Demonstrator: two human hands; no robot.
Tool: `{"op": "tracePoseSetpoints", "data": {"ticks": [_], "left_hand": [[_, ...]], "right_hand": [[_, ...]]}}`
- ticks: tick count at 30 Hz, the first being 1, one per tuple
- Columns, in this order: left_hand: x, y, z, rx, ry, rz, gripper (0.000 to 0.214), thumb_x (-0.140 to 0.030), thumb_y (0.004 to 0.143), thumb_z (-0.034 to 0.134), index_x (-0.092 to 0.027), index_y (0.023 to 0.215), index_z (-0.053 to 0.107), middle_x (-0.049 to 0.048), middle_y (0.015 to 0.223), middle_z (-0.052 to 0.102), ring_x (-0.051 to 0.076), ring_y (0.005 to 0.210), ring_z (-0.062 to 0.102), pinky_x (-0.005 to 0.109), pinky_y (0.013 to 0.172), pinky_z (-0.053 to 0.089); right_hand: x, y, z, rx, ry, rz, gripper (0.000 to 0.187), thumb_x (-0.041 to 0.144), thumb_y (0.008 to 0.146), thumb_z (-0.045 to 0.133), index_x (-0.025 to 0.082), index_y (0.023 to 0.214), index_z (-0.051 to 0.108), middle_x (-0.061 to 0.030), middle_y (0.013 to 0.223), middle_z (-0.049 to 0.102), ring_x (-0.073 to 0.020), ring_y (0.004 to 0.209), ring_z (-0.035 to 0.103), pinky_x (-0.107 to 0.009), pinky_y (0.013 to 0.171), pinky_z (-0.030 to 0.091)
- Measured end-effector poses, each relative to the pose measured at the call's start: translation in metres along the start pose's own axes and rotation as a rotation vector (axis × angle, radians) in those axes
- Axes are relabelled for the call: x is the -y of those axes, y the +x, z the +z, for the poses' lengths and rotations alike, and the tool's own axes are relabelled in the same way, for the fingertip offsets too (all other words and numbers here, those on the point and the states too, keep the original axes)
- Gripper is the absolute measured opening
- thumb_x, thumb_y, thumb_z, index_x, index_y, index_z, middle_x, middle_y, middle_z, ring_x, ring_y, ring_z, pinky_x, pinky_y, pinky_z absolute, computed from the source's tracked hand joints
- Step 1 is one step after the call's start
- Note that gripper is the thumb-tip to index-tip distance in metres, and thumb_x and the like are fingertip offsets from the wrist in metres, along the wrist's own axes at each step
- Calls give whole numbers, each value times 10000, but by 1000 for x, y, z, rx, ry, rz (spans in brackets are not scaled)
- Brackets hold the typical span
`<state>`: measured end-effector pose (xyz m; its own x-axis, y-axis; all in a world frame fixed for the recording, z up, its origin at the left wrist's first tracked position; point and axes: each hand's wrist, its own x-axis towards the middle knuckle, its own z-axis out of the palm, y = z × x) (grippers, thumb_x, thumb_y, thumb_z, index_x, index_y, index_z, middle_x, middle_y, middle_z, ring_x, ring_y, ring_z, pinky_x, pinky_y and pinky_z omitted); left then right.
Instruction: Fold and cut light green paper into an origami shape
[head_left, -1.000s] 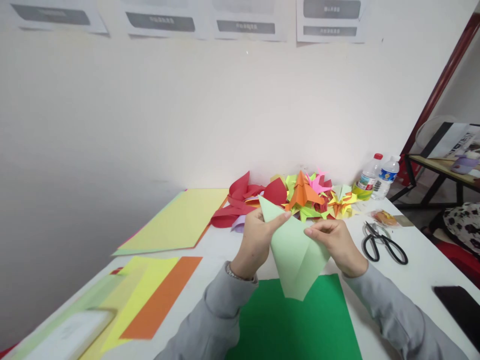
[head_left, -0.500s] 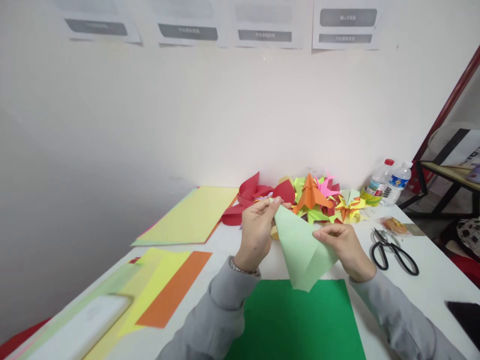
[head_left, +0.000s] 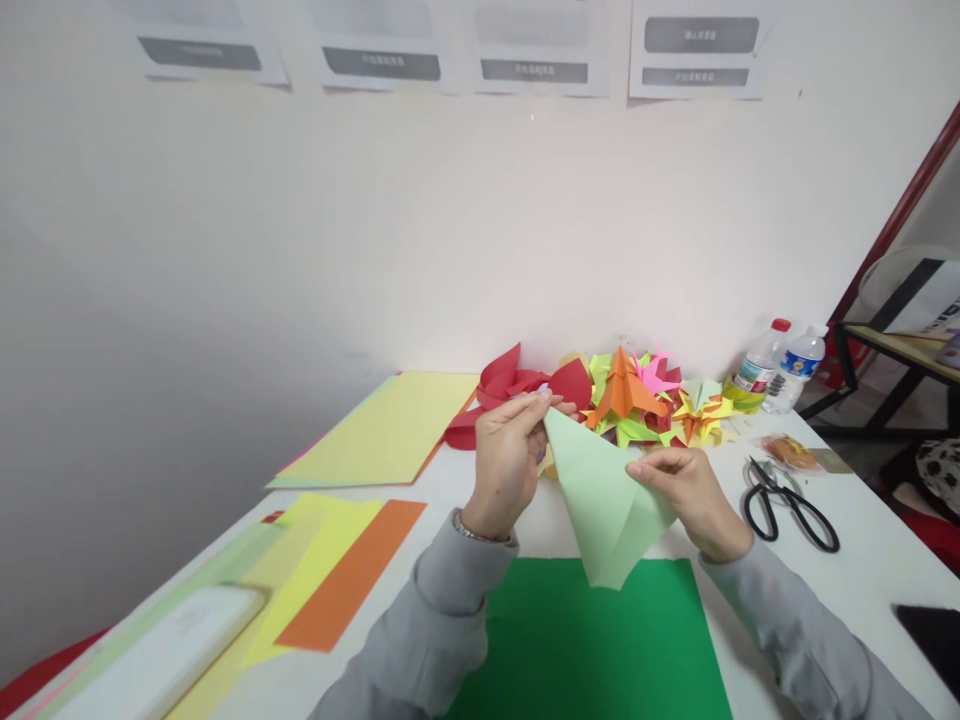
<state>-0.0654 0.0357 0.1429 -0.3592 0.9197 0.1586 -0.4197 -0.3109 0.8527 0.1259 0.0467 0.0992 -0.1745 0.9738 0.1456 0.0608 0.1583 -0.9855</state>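
Observation:
Both my hands hold a folded pale green paper [head_left: 604,500] up above the table. My left hand [head_left: 506,465] pinches its top point between thumb and fingers. My right hand [head_left: 686,490] pinches its right edge. The paper narrows to a point at the bottom, hanging just over a dark green sheet [head_left: 592,640] that lies flat in front of me. Grey sleeves cover both my forearms.
A heap of folded coloured paper shapes [head_left: 637,395] and red paper pieces [head_left: 510,385] lies by the wall. Yellow sheets [head_left: 386,430] and orange paper [head_left: 352,575] lie left. Black scissors [head_left: 787,490], two water bottles [head_left: 776,365] and a dark phone [head_left: 934,625] sit right.
My left hand has slid up to the paper's top point, and the paper now stands a little higher and narrower. The view has shifted slightly.

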Motion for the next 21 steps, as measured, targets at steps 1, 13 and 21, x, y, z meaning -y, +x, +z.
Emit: {"op": "tracePoseSetpoints", "data": {"ticks": [1, 13, 21], "left_hand": [[0, 0, -1, -1, -6, -10, 280, -352, 600, 791, -106, 693, 693, 98, 667, 720, 200, 626, 672, 295, 598, 511], [14, -8, 8, 91, 111, -79, 350, -431, 617, 792, -134, 711, 631, 0, 571, 625, 111, 484, 542, 224, 480, 425], [23, -3, 2, 89, 85, 14, 325, -446, 690, 735, -155, 643, 598, -29, 545, 555, 95, 496, 501, 221, 495, 398]], "right_hand": [[1, 0, 0, 3, 0, -2, 330, 478, 563, 807, 160, 602, 727, -47, 606, 678, -152, 556, 542, -280, 530, 414], [0, -2, 0, -59, -72, -130, 256, 432, 642, 768, 178, 620, 741, -55, 634, 705, -170, 578, 575, -295, 567, 448], [3, -3, 1, -57, -51, -118, 250, 425, 626, 777, 179, 600, 738, -51, 612, 695, -164, 560, 556, -287, 541, 431]]}}
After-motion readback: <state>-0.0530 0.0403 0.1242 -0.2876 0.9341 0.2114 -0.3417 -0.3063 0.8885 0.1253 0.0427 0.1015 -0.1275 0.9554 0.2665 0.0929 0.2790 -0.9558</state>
